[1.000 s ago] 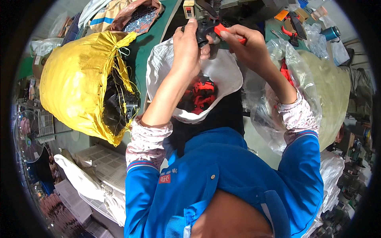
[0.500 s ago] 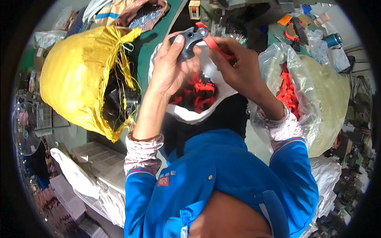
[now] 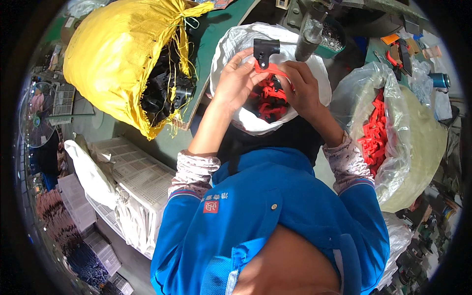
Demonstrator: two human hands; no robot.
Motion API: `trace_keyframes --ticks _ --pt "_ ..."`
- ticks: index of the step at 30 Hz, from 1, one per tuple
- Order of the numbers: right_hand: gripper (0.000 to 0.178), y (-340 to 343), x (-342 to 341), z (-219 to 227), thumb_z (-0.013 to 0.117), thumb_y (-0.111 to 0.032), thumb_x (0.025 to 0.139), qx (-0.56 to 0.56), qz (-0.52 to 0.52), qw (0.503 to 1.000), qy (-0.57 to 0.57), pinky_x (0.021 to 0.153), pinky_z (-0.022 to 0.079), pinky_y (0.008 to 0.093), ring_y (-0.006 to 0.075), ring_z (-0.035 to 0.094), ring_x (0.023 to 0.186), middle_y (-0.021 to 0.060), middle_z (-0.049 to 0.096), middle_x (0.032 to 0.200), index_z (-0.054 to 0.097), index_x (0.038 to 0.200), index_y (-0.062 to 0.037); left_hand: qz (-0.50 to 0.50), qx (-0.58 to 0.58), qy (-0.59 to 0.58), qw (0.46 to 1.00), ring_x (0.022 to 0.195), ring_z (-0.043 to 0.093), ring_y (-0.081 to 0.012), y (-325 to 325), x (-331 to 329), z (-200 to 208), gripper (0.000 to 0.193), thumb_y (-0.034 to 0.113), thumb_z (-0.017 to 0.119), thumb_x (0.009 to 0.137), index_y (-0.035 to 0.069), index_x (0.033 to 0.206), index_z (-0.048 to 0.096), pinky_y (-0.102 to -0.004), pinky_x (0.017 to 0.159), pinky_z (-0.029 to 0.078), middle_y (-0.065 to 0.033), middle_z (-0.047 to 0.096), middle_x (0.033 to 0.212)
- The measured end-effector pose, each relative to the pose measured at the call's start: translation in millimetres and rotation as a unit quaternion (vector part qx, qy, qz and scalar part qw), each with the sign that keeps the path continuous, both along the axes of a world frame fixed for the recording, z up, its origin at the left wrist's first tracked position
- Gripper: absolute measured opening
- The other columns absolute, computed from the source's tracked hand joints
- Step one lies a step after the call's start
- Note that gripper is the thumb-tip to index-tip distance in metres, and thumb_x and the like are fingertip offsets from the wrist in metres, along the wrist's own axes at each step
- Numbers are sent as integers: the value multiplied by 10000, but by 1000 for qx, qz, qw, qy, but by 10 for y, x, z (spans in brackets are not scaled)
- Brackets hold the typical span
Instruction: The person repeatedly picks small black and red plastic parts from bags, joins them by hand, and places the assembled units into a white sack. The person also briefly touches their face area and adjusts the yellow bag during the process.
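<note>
A black T-shaped plastic fitting (image 3: 267,47) with a red lever (image 3: 271,68) joined at its lower end is held up over an open white bag (image 3: 247,121). My left hand (image 3: 236,81) pinches the fitting near the joint from the left. On the other side, my right hand (image 3: 304,87) has its fingers closed round the free end of the lever. Inside the white bag, below my hands, lie several red and black pieces (image 3: 271,101) like the one I hold. My fingertips partly hide the joint.
Left, a yellow woven sack (image 3: 113,64) spills black parts (image 3: 169,88). Right, a clear plastic bag (image 3: 400,123) holds red levers (image 3: 375,132). A metal machine post (image 3: 309,37) stands just beyond my hands, beside a green tray (image 3: 324,51) of small metal pins. White crates (image 3: 132,172) are at lower left.
The fitting has turned from tilted leftward to upright, and both hands have moved lower relative to the white bag's far rim. The view has shifted, bringing the machine post into sight.
</note>
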State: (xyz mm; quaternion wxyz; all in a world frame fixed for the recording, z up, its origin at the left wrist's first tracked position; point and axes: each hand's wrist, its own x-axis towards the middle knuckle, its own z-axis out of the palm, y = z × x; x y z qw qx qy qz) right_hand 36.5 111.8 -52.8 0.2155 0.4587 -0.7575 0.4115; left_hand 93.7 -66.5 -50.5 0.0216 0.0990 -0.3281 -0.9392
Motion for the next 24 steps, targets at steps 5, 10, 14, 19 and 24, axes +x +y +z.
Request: trace_keyframes --ticks 5,10,14,19,24 --pt "210 -14 -1 -142 609 -47 769 -12 -1 1000 3 669 498 367 304 589 830 128 590 950 575 976 -25 2 -39 37 999 871 599 -174 -3 32 -10 378 13 542 877 63 1242 459 -369 819 530 -68 593 928" --pt "277 5 1 -127 641 13 734 -11 10 999 28 638 491 348 287 588 807 130 586 948 563 997 -25 1 -35 42 999 897 599 -183 52 35 3 373 15 523 887 59 1249 445 -370 835 523 -83 590 965" --pt "316 35 9 -117 661 40 714 2 9 1000 25 613 487 337 275 587 791 121 585 948 560 1005 -29 -3 -31 26 999 938 603 -219 51 12 -47 342 10 496 896 40 1234 447 -392 844 526 -119 584 1035" --pt "264 36 21 -102 633 7 737 3 11 1000 27 628 494 348 284 588 798 120 587 939 569 990 -34 -15 4 24 1000 962 600 -251 70 11 -38 340 -1 486 895 29 1231 445 -415 858 521 -142 577 1080" --pt "272 45 25 -97 639 18 729 0 7 999 39 637 494 348 282 587 810 117 586 945 569 985 -38 -28 18 74 997 996 588 -234 81 -4 -56 369 -8 494 890 35 1251 433 -405 879 503 -142 578 1095"
